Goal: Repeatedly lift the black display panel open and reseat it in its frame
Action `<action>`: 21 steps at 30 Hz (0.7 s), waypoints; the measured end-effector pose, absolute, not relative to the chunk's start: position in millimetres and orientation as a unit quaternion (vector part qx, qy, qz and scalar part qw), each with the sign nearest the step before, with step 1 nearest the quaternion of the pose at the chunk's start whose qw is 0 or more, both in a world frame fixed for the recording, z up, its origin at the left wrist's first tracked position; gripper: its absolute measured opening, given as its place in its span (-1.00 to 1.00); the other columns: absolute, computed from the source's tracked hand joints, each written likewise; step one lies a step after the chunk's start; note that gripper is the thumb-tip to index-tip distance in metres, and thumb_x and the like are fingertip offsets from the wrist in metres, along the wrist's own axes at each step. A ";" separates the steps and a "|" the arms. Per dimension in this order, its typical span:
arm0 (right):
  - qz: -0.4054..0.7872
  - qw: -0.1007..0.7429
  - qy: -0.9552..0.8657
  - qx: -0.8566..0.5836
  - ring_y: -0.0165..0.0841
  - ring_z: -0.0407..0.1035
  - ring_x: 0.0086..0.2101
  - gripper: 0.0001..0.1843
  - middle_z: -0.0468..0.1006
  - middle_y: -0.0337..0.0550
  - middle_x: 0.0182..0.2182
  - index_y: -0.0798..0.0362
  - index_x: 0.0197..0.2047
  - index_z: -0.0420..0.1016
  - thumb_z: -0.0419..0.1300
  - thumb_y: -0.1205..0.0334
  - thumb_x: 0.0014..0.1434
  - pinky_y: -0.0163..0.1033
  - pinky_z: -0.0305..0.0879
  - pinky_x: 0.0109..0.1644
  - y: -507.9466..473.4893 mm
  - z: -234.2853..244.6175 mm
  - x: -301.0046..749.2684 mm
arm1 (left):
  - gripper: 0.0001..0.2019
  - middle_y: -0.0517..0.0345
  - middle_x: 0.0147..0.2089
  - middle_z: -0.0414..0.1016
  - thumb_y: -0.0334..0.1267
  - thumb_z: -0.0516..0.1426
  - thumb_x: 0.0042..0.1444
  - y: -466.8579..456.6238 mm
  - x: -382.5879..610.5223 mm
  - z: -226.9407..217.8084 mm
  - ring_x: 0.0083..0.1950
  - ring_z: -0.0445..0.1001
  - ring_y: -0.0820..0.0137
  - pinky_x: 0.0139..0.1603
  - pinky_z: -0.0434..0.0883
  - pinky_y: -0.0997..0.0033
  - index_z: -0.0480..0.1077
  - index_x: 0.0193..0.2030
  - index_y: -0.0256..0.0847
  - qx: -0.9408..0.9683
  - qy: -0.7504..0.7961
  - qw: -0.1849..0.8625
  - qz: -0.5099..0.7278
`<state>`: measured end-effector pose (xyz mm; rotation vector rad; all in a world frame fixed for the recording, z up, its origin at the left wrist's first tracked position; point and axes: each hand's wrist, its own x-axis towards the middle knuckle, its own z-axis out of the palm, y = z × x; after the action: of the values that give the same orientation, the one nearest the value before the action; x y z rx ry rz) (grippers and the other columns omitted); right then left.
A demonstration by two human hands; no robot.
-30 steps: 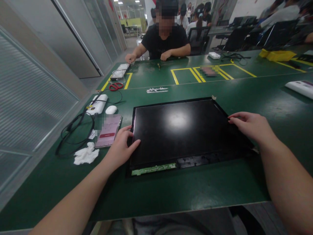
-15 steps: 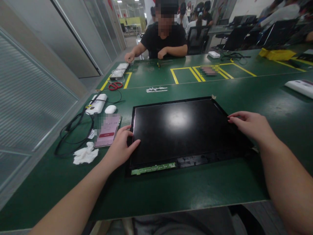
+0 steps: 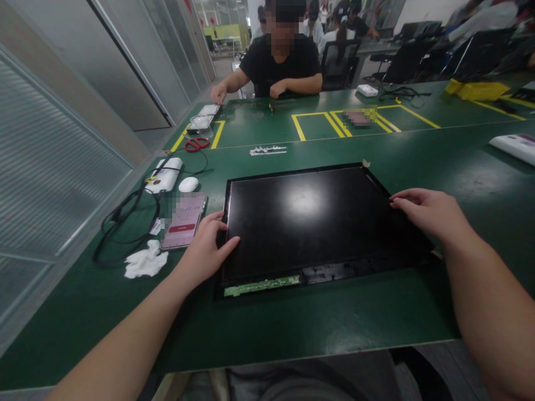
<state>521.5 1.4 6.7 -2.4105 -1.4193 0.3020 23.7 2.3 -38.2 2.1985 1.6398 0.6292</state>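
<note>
A flat black display panel (image 3: 301, 228) lies on the green table, glossy with a bright reflection in its middle. Along its near edge runs a strip of green circuit board (image 3: 262, 285). My left hand (image 3: 209, 245) holds the panel's left edge, thumb on the front surface and fingers at the side. At the right edge, my right hand (image 3: 430, 214) pinches the rim between thumb and fingertips. A small piece of tape (image 3: 366, 163) sticks up at the far right corner.
Left of the panel lie a phone (image 3: 184, 221), crumpled tissue (image 3: 146, 259), a white mouse-like object (image 3: 188, 184), black cables (image 3: 125, 223) and red scissors (image 3: 197, 145). White scraps (image 3: 267, 150) lie beyond the panel. A person (image 3: 282, 64) sits across the table.
Both hands keep their hold on the panel, with hardly any motion. The view has shifted very slightly.
</note>
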 end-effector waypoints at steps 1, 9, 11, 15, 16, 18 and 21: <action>0.108 0.164 -0.499 -0.844 -0.19 0.43 -0.34 -0.64 0.61 -0.08 -0.41 -0.03 -0.14 0.74 0.21 0.00 0.13 -0.07 0.30 -0.15 1.3 7.2 521.2 | -0.70 -0.40 0.44 0.38 0.06 0.21 0.27 2.3 23.6 -38.5 0.47 0.40 -0.18 0.44 0.36 -0.37 0.35 -0.10 -0.12 0.772 0.574 0.163 0.220; 0.101 0.164 -0.505 -0.842 -0.19 0.43 -0.33 -0.64 0.62 -0.08 -0.39 -0.03 -0.14 0.74 0.22 0.00 0.14 -0.07 0.30 -0.13 1.1 6.0 521.7 | -0.71 -0.34 0.44 0.39 0.04 0.24 0.27 4.3 21.4 -41.0 0.47 0.40 -0.16 0.45 0.35 -0.35 0.37 -0.11 -0.11 0.779 0.566 0.157 0.220; 0.099 0.167 -0.506 -0.841 -0.18 0.44 -0.33 -0.64 0.62 -0.08 -0.40 -0.03 -0.16 0.74 0.22 -0.01 0.13 -0.07 0.31 -0.14 1.5 5.3 522.2 | -0.70 -0.33 0.44 0.39 0.04 0.25 0.26 4.5 21.1 -40.9 0.46 0.41 -0.16 0.45 0.36 -0.35 0.37 -0.11 -0.11 0.778 0.566 0.157 0.222; 0.100 0.170 -0.501 -0.843 -0.19 0.44 -0.34 -0.63 0.63 -0.08 -0.40 -0.03 -0.15 0.74 0.22 -0.01 0.12 -0.07 0.30 -0.15 1.4 4.4 521.9 | -0.68 -0.33 0.43 0.39 0.06 0.26 0.24 4.0 21.1 -39.7 0.47 0.40 -0.19 0.44 0.37 -0.34 0.37 -0.11 -0.11 0.776 0.566 0.164 0.225; 0.100 0.169 -0.500 -0.843 -0.19 0.44 -0.34 -0.63 0.63 -0.09 -0.40 -0.03 -0.14 0.75 0.22 -0.01 0.13 -0.07 0.30 -0.14 1.4 4.2 521.9 | -0.68 -0.33 0.44 0.39 0.06 0.26 0.24 3.8 21.2 -39.3 0.47 0.40 -0.19 0.44 0.37 -0.34 0.37 -0.11 -0.11 0.775 0.567 0.165 0.225; 0.095 0.168 -0.500 -0.844 -0.20 0.44 -0.34 -0.63 0.63 -0.09 -0.41 -0.04 -0.14 0.75 0.22 -0.01 0.12 -0.07 0.30 -0.13 1.3 3.5 522.4 | -0.69 -0.32 0.44 0.39 0.06 0.26 0.24 3.5 21.3 -38.5 0.48 0.39 -0.19 0.44 0.37 -0.34 0.36 -0.12 -0.10 0.775 0.568 0.166 0.223; 0.089 0.172 -0.504 -0.842 -0.18 0.45 -0.33 -0.64 0.63 -0.10 -0.42 -0.06 -0.16 0.75 0.23 -0.02 0.10 -0.07 0.31 -0.13 1.8 1.7 524.9 | -0.69 -0.34 0.43 0.39 0.05 0.26 0.24 3.7 21.5 -37.6 0.48 0.40 -0.19 0.44 0.37 -0.34 0.35 -0.11 -0.10 0.776 0.567 0.165 0.220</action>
<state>524.9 1.8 1.7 -2.3898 -1.4304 0.2520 21.5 3.7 -37.6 2.2114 1.6166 0.6277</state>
